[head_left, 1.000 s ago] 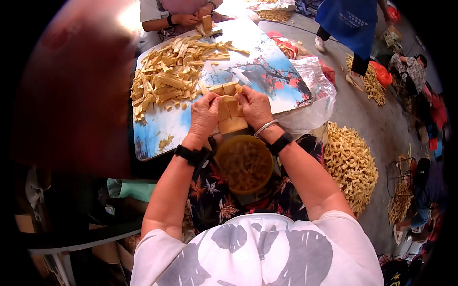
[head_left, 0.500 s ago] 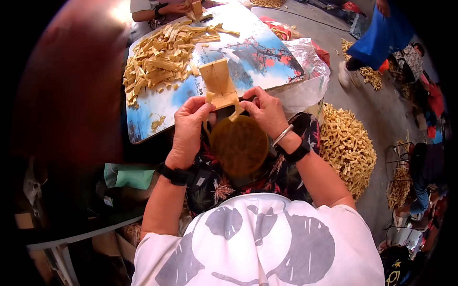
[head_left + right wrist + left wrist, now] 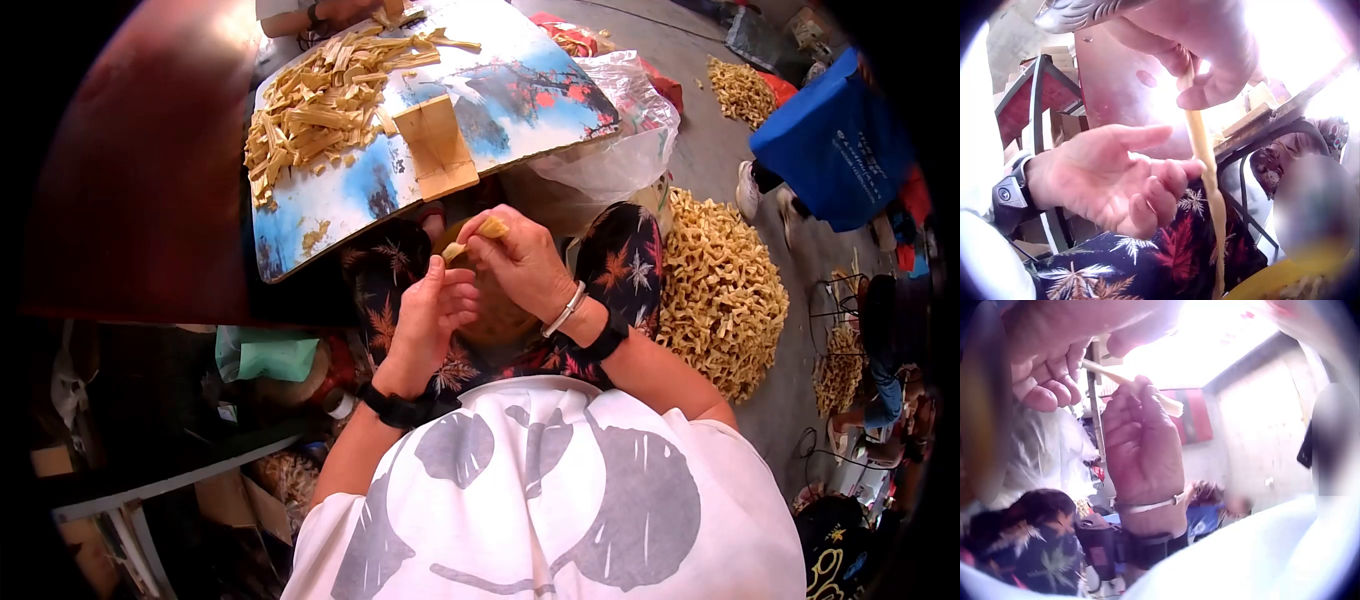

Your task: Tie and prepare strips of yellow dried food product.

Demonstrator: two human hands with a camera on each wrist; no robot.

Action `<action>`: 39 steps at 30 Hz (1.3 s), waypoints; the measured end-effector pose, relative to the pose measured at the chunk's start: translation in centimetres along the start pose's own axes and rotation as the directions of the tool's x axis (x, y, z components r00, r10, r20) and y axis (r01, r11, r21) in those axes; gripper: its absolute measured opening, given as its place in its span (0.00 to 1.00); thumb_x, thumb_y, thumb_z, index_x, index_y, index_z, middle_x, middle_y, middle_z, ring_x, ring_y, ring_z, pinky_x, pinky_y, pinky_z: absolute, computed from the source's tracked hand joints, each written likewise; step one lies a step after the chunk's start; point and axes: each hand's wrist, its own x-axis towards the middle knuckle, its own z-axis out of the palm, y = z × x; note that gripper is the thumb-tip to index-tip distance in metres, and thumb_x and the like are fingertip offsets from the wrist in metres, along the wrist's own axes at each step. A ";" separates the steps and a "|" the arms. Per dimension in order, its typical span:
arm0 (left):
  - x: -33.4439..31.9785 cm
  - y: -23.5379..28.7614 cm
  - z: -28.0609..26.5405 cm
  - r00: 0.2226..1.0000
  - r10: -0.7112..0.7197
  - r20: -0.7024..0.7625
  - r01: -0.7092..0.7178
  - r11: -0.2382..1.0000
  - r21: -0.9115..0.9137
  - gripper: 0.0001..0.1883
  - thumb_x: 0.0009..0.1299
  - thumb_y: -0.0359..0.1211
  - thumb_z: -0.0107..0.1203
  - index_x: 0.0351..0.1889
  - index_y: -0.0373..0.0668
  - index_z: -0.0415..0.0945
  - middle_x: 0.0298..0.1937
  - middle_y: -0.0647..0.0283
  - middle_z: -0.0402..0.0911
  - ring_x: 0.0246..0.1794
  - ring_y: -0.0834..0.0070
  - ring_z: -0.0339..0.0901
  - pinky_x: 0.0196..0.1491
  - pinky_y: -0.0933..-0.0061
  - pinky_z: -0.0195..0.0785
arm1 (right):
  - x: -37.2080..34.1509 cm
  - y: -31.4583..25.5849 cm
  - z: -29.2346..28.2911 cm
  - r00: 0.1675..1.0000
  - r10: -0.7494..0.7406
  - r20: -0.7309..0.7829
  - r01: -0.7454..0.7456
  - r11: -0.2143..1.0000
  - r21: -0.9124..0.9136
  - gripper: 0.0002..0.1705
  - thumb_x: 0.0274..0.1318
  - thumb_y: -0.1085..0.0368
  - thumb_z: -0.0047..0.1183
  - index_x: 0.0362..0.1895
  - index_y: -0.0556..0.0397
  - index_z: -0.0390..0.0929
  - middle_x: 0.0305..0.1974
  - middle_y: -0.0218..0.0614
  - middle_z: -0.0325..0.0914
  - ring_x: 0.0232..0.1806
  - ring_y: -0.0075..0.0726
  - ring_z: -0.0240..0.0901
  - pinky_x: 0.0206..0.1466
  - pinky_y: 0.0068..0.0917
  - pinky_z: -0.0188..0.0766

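Observation:
In the right wrist view a long, pale yellow strip hangs down, its upper part pinched between the thumb and fingers of my right hand. My left hand is palm up beside it with loosely bent fingers. One of its fingertips touches the strip, while the thumb stands apart from it. Below both hands is a yellow basin with pieces in it, mostly covered by the hands in the head view. An L-shaped wooden piece stands at the near edge of the painted table, beyond the hands.
Yellow strips are heaped on the table's left half. On the floor to the right lies a large mound of knotted yellow pieces. A clear plastic bag hangs by the table's right corner. A person in a blue apron is farther right.
Both hands have left the wooden piece and come back toward my body, over the basin, with the strip. The person in the blue apron has moved right and nearer.

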 end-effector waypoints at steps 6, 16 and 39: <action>0.9 -0.7 1.0 0.998 -0.027 0.052 0.031 0.996 -0.083 0.16 0.77 0.41 0.50 0.52 0.38 0.75 0.43 0.64 0.81 0.38 0.74 0.80 0.39 0.72 0.76 | -4.2 -1.6 -0.8 0.975 0.120 0.187 -0.133 0.989 0.062 0.07 0.61 0.69 0.52 0.42 0.55 0.77 0.31 0.45 0.79 0.32 0.47 0.81 0.36 0.32 0.76; -1.3 3.2 5.1 0.790 0.225 0.570 -0.430 -0.460 0.777 0.03 0.62 0.27 0.56 0.34 0.42 0.77 0.31 0.58 0.79 0.33 0.57 0.79 0.34 0.61 0.72 | -4.6 0.3 -1.9 0.983 0.185 0.000 -0.183 0.976 0.113 0.09 0.69 0.65 0.47 0.42 0.59 0.75 0.34 0.41 0.81 0.30 0.37 0.81 0.30 0.28 0.77; -0.5 2.6 5.1 0.510 0.613 0.603 -0.683 -0.137 0.718 0.11 0.64 0.23 0.55 0.44 0.40 0.79 0.36 0.55 0.77 0.33 0.56 0.79 0.35 0.63 0.75 | -3.7 1.2 -0.5 0.730 0.640 0.239 -0.634 0.504 0.587 0.10 0.70 0.59 0.50 0.45 0.51 0.77 0.33 0.25 0.78 0.22 0.19 0.71 0.23 0.15 0.64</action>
